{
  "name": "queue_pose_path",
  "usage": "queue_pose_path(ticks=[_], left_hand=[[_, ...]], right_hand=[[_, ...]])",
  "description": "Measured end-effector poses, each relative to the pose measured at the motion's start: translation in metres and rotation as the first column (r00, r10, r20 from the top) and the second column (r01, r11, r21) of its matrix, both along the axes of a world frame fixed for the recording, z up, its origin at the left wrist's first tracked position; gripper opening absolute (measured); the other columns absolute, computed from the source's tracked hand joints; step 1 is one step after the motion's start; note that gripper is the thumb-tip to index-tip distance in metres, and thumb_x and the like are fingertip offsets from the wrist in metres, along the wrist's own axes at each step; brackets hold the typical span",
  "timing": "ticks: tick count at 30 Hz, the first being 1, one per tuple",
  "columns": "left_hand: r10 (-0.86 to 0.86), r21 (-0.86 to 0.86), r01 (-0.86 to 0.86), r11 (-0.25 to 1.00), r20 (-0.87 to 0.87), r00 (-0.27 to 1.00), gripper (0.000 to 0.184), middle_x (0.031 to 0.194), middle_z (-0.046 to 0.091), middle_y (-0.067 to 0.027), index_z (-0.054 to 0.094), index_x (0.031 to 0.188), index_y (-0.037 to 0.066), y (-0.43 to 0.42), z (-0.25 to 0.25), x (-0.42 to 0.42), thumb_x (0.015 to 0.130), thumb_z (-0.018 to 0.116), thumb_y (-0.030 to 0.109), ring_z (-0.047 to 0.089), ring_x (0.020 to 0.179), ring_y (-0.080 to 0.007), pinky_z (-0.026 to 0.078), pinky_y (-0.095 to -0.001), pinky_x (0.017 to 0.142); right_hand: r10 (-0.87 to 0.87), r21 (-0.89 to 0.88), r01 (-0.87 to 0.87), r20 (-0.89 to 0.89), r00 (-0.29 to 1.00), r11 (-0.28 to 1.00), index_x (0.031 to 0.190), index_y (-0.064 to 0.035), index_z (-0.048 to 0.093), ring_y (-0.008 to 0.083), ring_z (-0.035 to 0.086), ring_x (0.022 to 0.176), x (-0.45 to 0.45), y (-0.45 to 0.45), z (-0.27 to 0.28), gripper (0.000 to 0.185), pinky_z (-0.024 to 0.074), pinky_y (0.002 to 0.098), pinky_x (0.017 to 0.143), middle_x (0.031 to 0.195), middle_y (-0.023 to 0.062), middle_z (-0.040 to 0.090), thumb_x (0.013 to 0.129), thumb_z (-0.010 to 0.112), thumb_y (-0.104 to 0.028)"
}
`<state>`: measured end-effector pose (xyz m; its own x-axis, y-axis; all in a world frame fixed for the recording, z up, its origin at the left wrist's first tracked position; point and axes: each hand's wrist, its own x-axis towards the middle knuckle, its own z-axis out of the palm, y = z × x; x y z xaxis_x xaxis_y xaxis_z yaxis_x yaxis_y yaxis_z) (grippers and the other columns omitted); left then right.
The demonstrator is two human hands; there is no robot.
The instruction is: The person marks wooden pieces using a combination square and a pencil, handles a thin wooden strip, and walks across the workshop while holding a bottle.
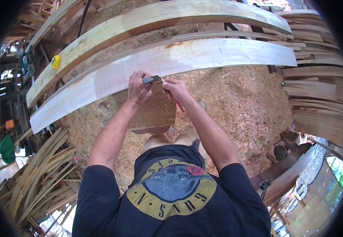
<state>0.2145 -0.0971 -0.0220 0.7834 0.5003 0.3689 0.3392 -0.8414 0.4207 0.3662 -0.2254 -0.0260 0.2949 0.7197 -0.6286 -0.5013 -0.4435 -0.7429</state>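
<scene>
My left hand (138, 87) is closed on a small flat tool (152, 79) with a grey body and a dark end; its exact kind is unclear. Close beside it, my right hand (175, 91) pinches a slim red pencil-like stick (179, 106). Its pale tip meets the tool's dark end, and its red end shows below the hand. Under both hands is a brown wooden board (155, 112) with a few shavings on it. Just beyond them lies a long pale plank (203, 55) with thin lines drawn across it.
A second long plank (120, 29) runs behind the first, with a yellow tape measure (55, 61) on its left part. Wood shavings (242, 110) cover the ground. Stacked boards (317, 89) stand at right; thin wood strips (41, 173) are heaped at lower left.
</scene>
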Motion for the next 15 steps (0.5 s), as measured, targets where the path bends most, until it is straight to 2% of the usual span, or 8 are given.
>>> queue_pose_path(ticks=[2,5,8,15], left_hand=[[0.001,-0.002,-0.001,1.000,-0.007,1.000,0.013,0.091,0.059,-0.0076,0.068,0.092,0.012,0.000,0.000,0.000,0.080,0.072,0.015,0.058,0.090,-0.0319,0.046,-0.0456,0.079],[-0.010,0.007,0.010,1.000,-0.012,1.000,0.011,0.091,0.058,-0.0071,0.067,0.092,0.013,0.002,-0.001,0.001,0.082,0.068,0.017,0.057,0.089,-0.0308,0.045,-0.0456,0.079],[-0.010,0.015,0.010,1.000,-0.010,1.000,0.011,0.091,0.058,-0.0070,0.067,0.092,0.013,-0.002,0.000,0.000,0.083,0.068,0.018,0.057,0.089,-0.0306,0.045,-0.0457,0.079],[-0.018,0.020,0.018,1.000,0.006,1.000,0.011,0.090,0.057,-0.0063,0.064,0.091,0.012,0.002,-0.003,0.000,0.085,0.068,0.021,0.056,0.087,-0.0309,0.045,-0.0459,0.077]], right_hand=[[-0.044,0.083,0.050,-0.066,0.997,0.995,0.108,0.0022,0.073,0.0097,0.056,0.053,0.001,-0.013,0.021,0.025,0.0420,0.0266,0.046,0.074,0.0064,0.067,0.092,0.068,-0.016],[0.004,-0.041,-0.002,0.047,0.999,0.999,0.115,0.0027,0.071,0.0090,0.056,0.053,0.000,-0.025,0.004,0.029,0.0420,0.0260,0.046,0.073,0.0057,0.067,0.093,0.068,-0.017],[-0.022,-0.078,0.022,0.001,1.000,0.997,0.112,0.0030,0.071,0.0093,0.057,0.053,-0.004,-0.025,-0.020,0.028,0.0431,0.0241,0.048,0.078,0.0063,0.068,0.093,0.067,-0.017],[0.029,-0.138,-0.022,0.051,0.998,0.990,0.086,0.0042,0.068,0.0143,0.056,0.049,-0.004,0.001,-0.054,0.018,0.0421,0.0301,0.044,0.074,0.0094,0.067,0.088,0.066,-0.013]])
